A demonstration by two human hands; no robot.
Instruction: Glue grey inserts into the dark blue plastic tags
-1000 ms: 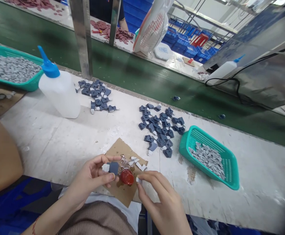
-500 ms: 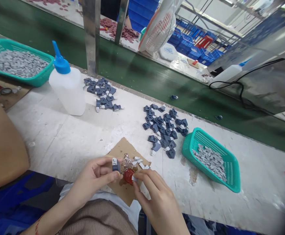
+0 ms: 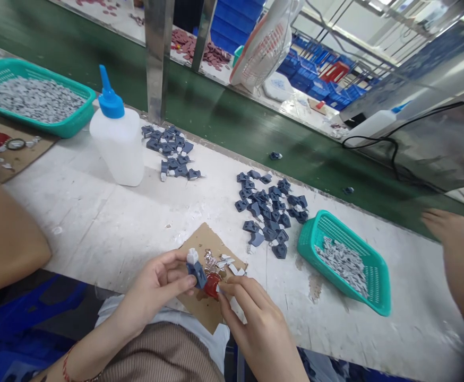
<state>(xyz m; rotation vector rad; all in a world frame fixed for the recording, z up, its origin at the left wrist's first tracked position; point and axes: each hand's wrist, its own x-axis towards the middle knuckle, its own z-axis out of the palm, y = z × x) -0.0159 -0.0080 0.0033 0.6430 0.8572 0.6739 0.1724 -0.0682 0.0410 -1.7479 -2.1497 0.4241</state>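
My left hand [image 3: 168, 278] pinches a dark blue-grey part [image 3: 197, 274] with a light grey piece at its top. Close by on the right, my right hand [image 3: 251, 313] holds a small grey piece [image 3: 218, 288] between thumb and fingertips, at the edge of a round red cap [image 3: 211, 285]. Beneath both hands lies a brown cardboard square [image 3: 204, 239] with glossy residue and several loose grey pieces [image 3: 232, 265]. Several blue-grey parts [image 3: 269, 212] are scattered beyond my hands.
A green basket of grey pieces [image 3: 383, 286] stands right, another [image 3: 72, 124] far left. A white bottle with blue nozzle [image 3: 118, 148] stands left of more parts [image 3: 170, 148]. Other people's arms show at left [image 3: 9, 239] and right [image 3: 455, 249]. A green belt [image 3: 224, 116] runs behind.
The blue-grey part in my left hand has tilted, showing more of its side. Another person's hand has appeared at the right. The two parts on the belt have shifted slightly left.
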